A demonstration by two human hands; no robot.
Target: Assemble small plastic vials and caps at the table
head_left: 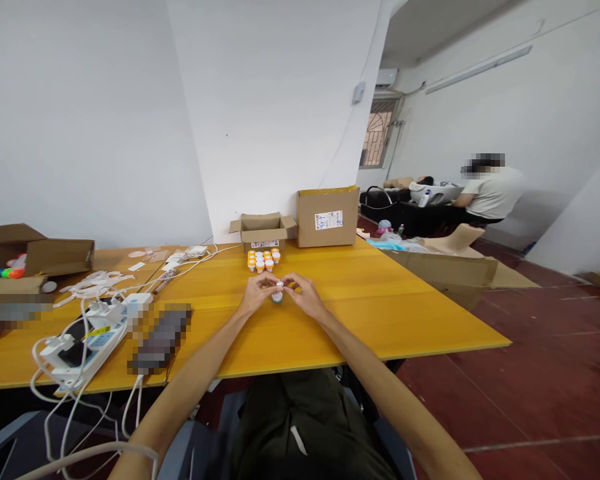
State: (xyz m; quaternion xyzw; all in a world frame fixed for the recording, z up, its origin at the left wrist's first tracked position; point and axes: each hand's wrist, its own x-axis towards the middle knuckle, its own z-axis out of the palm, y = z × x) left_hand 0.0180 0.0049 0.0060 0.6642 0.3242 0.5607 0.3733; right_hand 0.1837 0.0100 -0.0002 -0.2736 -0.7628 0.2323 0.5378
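Note:
My left hand (257, 291) and my right hand (301, 292) meet over the yellow table (380, 307), fingers pinched together on a small white item (279, 286) held between them. Just under the hands a small bluish round piece (277, 299) lies on the table. Beyond the hands stands a cluster of several small bottles with orange and white caps (263, 260). Behind those sits a small open cardboard box (263, 231), and a larger closed box (327, 217) stands to its right.
A white power strip with plugs and tangled cables (87, 337) lies at the left. Open cardboard boxes (30, 257) sit at the far left. Flattened cardboard (455, 267) leans at the table's right end. A person in a white shirt (490, 193) sits at the back right.

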